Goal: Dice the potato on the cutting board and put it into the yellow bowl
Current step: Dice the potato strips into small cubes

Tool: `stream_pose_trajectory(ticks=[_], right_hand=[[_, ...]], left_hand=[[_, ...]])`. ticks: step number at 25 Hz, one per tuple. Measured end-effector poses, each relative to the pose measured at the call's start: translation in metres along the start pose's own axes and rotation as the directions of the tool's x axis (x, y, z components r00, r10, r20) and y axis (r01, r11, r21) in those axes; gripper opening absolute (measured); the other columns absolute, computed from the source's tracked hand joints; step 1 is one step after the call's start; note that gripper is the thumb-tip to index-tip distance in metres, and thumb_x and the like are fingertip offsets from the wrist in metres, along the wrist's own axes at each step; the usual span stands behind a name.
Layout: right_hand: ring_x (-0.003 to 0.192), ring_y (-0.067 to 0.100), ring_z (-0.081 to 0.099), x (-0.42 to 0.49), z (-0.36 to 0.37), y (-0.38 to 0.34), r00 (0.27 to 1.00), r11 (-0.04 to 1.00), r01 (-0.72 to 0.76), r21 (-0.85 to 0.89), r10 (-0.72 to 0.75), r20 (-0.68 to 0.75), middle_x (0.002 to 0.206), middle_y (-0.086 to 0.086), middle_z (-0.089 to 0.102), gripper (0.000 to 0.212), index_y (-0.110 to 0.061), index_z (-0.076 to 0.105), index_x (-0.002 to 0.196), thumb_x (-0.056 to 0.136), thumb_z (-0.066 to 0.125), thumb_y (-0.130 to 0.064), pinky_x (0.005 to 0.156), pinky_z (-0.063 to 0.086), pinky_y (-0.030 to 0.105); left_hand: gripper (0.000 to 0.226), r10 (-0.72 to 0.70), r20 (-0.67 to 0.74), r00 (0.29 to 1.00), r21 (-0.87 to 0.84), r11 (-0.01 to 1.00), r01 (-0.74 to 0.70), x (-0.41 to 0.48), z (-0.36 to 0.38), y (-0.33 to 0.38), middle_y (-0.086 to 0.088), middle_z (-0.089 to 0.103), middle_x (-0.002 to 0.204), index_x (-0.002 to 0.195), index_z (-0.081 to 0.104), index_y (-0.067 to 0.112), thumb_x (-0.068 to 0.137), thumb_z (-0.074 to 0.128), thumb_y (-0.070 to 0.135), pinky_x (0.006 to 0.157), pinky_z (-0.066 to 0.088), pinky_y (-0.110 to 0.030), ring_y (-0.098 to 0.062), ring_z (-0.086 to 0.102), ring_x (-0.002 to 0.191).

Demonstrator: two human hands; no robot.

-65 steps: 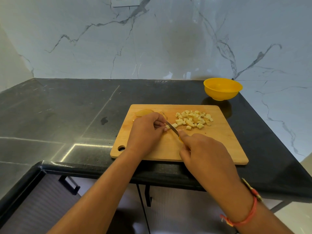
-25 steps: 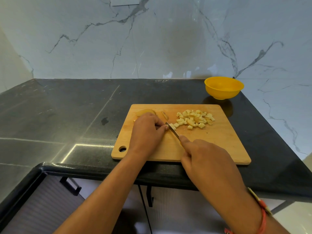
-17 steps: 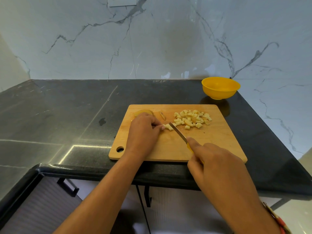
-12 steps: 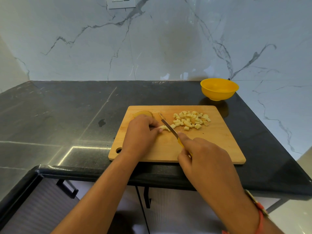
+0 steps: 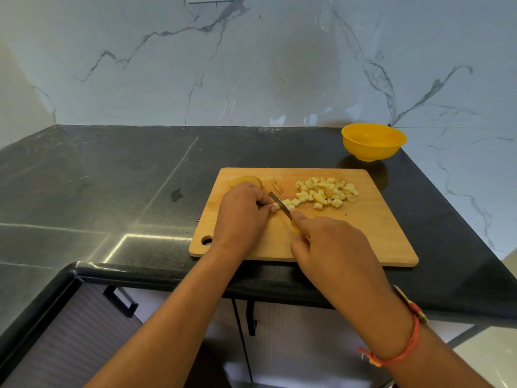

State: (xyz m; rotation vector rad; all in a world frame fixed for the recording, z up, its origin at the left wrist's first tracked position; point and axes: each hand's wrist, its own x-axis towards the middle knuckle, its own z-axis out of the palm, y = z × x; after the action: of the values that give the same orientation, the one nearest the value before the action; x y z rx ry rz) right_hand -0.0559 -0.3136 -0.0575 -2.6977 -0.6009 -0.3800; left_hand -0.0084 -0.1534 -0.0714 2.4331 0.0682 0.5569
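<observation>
1. The knife (image 5: 280, 205) is grasped in the right hand (image 5: 333, 247). The fingers are curled round its yellow handle, of which only a small part is seen, and the index finger is laid forward toward the blade.
2. The blade is set at a slant over the board, with its tip pointing away and to the left. Its edge is placed against a pale potato piece (image 5: 286, 203).
3. That piece is held at its left end by the curled fingertips of the left hand (image 5: 243, 217), which is turned knuckles-up over the board.
4. Just beyond the left hand, an uncut potato slice (image 5: 246, 180) is partly hidden by the knuckles. 1 thin sliver (image 5: 277, 187) lies beside it, to the right.
5. A heap of diced potato (image 5: 326, 193) is located to the right of the blade, on the far right part of the board. Its nearest cubes lie just beside the piece under the blade.
6. All the potato is carried by the wooden cutting board (image 5: 363, 233), which is laid flat near the front edge of the black countertop (image 5: 112, 177). 1 hole is seen at its near left corner.
7. The yellow bowl (image 5: 373, 141) is placed upright beyond the far right corner of the board, apart from it and close to the marble wall (image 5: 251, 65).
8. A red thread band (image 5: 405, 351) is worn on the right wrist.
9. 2 dark cabinet handles (image 5: 120, 302) are seen below the countertop edge.
</observation>
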Motion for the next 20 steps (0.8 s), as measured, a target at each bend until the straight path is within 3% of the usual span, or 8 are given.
stream_pose_trajectory(ticks=[5, 8, 11, 15, 20], right_hand=[[0.074, 0.010, 0.047, -0.021, -0.010, 0.007, 0.999, 0.999, 0.000, -0.037, 0.002, 0.045, 0.080, -0.009, 0.046, 0.053, -0.037, 0.026, 0.151, 0.100, 0.035, -0.035, 0.062, 0.037, 0.025], [0.059, 0.010, 0.044, -0.034, -0.015, 0.010, 0.997, 0.994, -0.035, -0.100, 0.041, 0.063, 0.065, -0.010, 0.040, 0.050, -0.036, 0.048, 0.142, 0.093, 0.049, -0.030, 0.049, 0.030, 0.021], [0.047, 0.009, 0.036, -0.036, -0.018, 0.014, 0.998, 0.998, -0.043, -0.039, 0.041, -0.037, 0.055, -0.012, 0.032, 0.045, -0.026, 0.065, 0.128, 0.083, 0.064, -0.022, 0.044, 0.017, 0.014], [0.060, 0.008, 0.043, -0.020, -0.014, 0.004, 0.999, 1.000, -0.012, -0.021, 0.011, -0.031, 0.066, -0.013, 0.040, 0.048, -0.034, 0.047, 0.143, 0.095, 0.048, -0.031, 0.052, 0.031, 0.019], [0.072, 0.008, 0.049, -0.010, -0.007, -0.001, 0.999, 1.000, 0.003, 0.025, -0.003, -0.032, 0.081, -0.011, 0.051, 0.049, -0.036, 0.036, 0.148, 0.099, 0.039, -0.035, 0.065, 0.043, 0.023]], left_hand=[[0.007, -0.009, -0.012, 1.000, 0.016, 1.000, 0.009, -0.001, 0.000, 0.001, 0.011, 0.063, 0.092, 0.088, 0.075, 0.021, 0.085, 0.074, 0.027, 0.078, 0.045, -0.019, -0.005, 0.056, 0.087], [0.007, -0.023, 0.002, 1.000, 0.014, 1.000, 0.023, -0.001, -0.002, 0.001, 0.012, 0.062, 0.091, 0.088, 0.075, 0.023, 0.085, 0.074, 0.029, 0.073, 0.041, -0.013, -0.005, 0.056, 0.086], [0.007, -0.038, 0.017, 0.999, -0.013, 0.999, 0.038, -0.002, -0.004, 0.002, 0.013, 0.063, 0.089, 0.087, 0.075, 0.024, 0.083, 0.076, 0.030, 0.069, 0.038, -0.009, -0.003, 0.056, 0.084], [0.008, -0.034, 0.021, 0.999, -0.019, 0.999, 0.035, -0.002, -0.006, 0.001, 0.013, 0.064, 0.090, 0.088, 0.076, 0.023, 0.084, 0.076, 0.029, 0.069, 0.038, -0.009, -0.002, 0.055, 0.082], [0.010, -0.008, 0.049, 0.999, -0.018, 1.000, 0.008, -0.002, -0.007, -0.001, 0.010, 0.066, 0.096, 0.094, 0.078, 0.022, 0.087, 0.073, 0.026, 0.082, 0.049, -0.021, -0.005, 0.059, 0.088]])
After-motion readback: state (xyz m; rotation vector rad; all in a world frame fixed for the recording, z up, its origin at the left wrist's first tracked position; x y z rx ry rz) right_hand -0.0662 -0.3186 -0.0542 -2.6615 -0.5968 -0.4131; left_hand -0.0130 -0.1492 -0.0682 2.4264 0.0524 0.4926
